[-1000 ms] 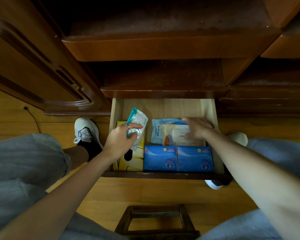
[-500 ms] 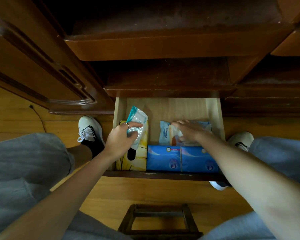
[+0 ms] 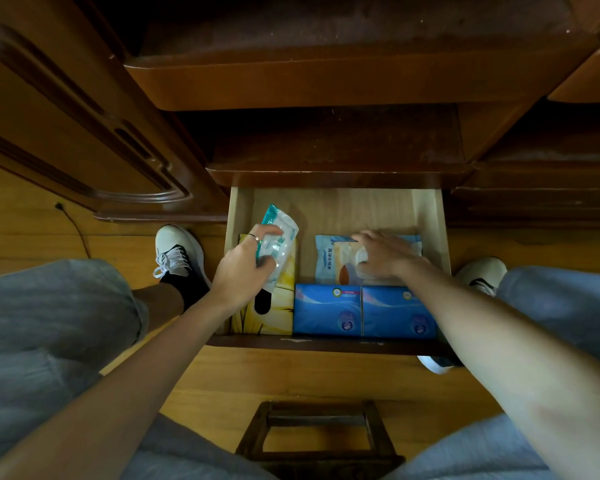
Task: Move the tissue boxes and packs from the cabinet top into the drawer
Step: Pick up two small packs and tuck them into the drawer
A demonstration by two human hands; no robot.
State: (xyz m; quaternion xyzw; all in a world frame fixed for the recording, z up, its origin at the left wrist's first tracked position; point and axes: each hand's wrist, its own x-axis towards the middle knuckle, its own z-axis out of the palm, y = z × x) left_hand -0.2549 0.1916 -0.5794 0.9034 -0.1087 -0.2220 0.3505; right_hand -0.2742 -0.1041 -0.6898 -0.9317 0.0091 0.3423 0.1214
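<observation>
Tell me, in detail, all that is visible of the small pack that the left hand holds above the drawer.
The small pack is a soft, crinkled pouch of glossy plastic film, mostly white and clear, with a teal top edge and teal print on its side. It stands tilted, teal end pointing toward the drawer's back. The left hand grips its lower half, thumb and fingers curled round it, one finger wearing a ring. It is over the yellow tissue box at the left side of the drawer; whether it touches the box cannot be told.

The light-blue tissue pack, just left of the right hand's fingers, bears dark-blue Chinese characters, too small to read.
</observation>
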